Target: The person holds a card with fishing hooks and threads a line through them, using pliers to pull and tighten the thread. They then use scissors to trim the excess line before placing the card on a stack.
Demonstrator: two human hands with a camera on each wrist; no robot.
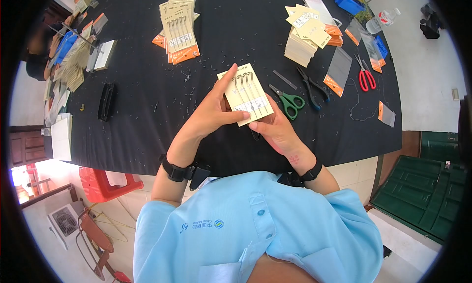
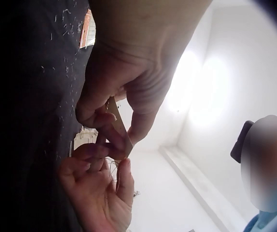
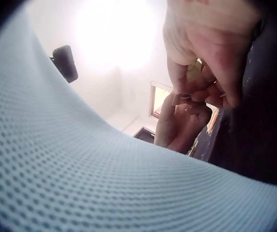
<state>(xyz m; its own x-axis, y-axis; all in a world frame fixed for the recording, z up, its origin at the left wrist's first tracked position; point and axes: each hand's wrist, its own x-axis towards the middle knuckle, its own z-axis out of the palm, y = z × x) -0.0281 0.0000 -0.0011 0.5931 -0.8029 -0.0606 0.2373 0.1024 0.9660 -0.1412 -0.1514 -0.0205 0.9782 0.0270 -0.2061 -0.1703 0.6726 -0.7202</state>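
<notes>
A cream card with a row of several dark fishing hooks and a white printed strip is held up in front of the chest. My left hand grips its left edge, thumb across the lower front and index finger along the upper left. At the lower right corner, my right hand pinches the card, thumb on the front and other fingers behind. From the left wrist, the card shows edge-on between both hands, with thin line near the right fingertips. In the right wrist view the fingers partly hide it.
Green-handled scissors, pliers and red-handled scissors lie right of the hands. Farther back are a fan of hook cards and a stack of blank cards. Clear packets lie at right, a black case at left.
</notes>
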